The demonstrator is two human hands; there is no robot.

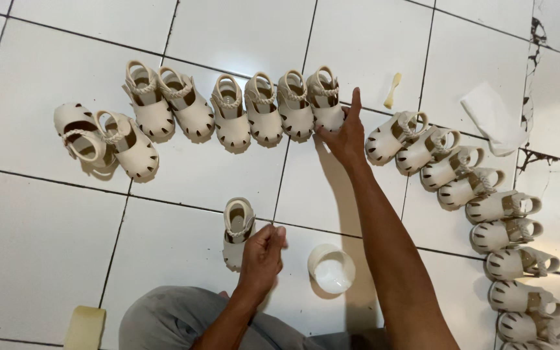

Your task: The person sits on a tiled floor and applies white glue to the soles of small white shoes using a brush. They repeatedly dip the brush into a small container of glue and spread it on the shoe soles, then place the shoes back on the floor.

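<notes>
Several small cream sandals with braided straps lie in an arc on the white tiled floor. My right hand (345,133) reaches forward, its fingers touching the rightmost sandal (327,102) of the middle row. My left hand (262,254) is near my knee with its fingers curled; it rests against a single sandal (237,228) that stands apart from the row. Whether it holds a small item I cannot tell.
A white round cup (331,268) sits on the floor between my arms. A second line of sandals (487,207) curves down the right side. A white cloth (494,116) and a small cream piece (392,89) lie beyond. A yellow sponge (85,327) is at bottom left.
</notes>
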